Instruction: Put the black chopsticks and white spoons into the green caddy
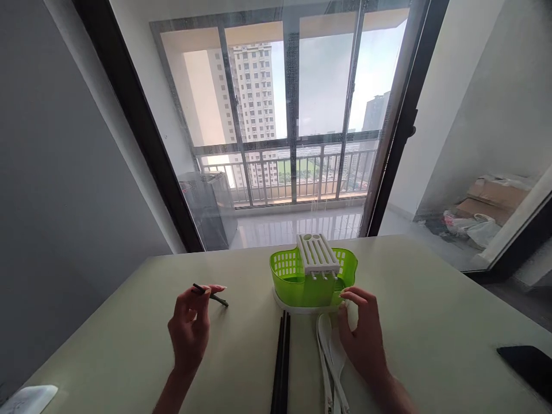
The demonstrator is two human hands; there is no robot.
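My left hand [190, 328] is raised over the left part of the table, its fingers closed around dark chopsticks [219, 299] that look short from this angle. A bright green cutlery basket [288, 292] with a white base stands ahead of me. On its rim sits a white slotted rack [318, 255] with small hooks. My right hand [364, 333] is at the basket's right front corner, thumb and fingertips pinched against it. Several black chopsticks [281, 362] lie in front of the basket. Beside them, white spoons [328, 368] lie partly behind my right hand.
The pale table [241, 374] reaches a glass door at its far edge. A black flat object [528, 368] lies at the right, and a white object [32, 398] at the near left corner. Beyond the glass are cardboard boxes [495, 198] and plastic bags.
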